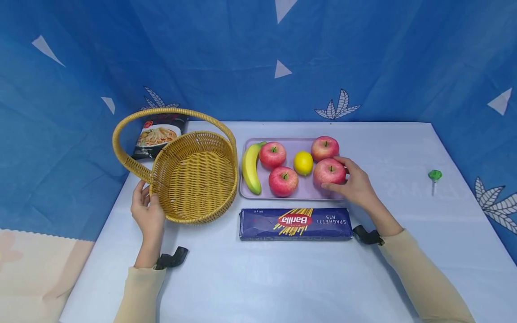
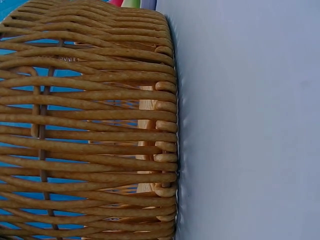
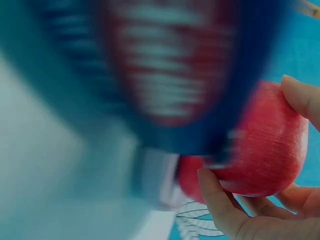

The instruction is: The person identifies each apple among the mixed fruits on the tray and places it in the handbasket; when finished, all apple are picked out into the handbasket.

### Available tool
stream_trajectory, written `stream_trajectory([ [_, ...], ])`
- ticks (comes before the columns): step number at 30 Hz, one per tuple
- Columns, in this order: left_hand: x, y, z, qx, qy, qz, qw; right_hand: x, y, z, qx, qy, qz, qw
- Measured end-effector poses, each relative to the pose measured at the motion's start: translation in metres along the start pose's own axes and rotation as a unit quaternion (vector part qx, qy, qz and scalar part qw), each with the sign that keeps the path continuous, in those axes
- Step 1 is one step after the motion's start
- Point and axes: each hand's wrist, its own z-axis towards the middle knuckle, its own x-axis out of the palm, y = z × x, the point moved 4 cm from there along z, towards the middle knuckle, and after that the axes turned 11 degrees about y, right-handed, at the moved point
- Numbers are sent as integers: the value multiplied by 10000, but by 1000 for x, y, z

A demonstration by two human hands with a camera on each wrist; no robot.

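My left hand holds the near left side of a round wicker basket, its thumb at the rim and its fingers by the handle's base. The basket's woven wall fills much of the left wrist view, where the hand is hidden. With thumb and fingers spread around it, my right hand grips a red apple at the right front of a lilac tray. That apple shows between the fingers in the right wrist view. Also on the tray are more apples, a lemon and a banana.
A blue spaghetti box lies in front of the tray and looms blurred in the right wrist view. Behind the basket is a black noodle packet. A green lollipop lies far right. Blue cloth hangs behind the table.
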Motion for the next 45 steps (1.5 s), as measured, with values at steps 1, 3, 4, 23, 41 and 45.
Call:
stream_trajectory([
  [1,0,0,0,5,-5,-2,10000,-2,3,-1,-80,-49,1,10000],
  [3,0,0,0,11,-17,2,10000,-5,10,-2,-217,-118,4,9997],
  [4,0,-1,0,21,-23,-5,10000,-6,14,-3,-260,-139,-1,9996],
  [23,4,-1,2,65,-33,73,9999,10,121,-1,-1919,1,388,9806],
  [41,2,-1,2,31,36,-20,10000,105,231,29,-2982,859,592,9488],
  [45,0,1,1,-88,-12,-32,10000,134,246,47,-2932,970,296,9507],
])
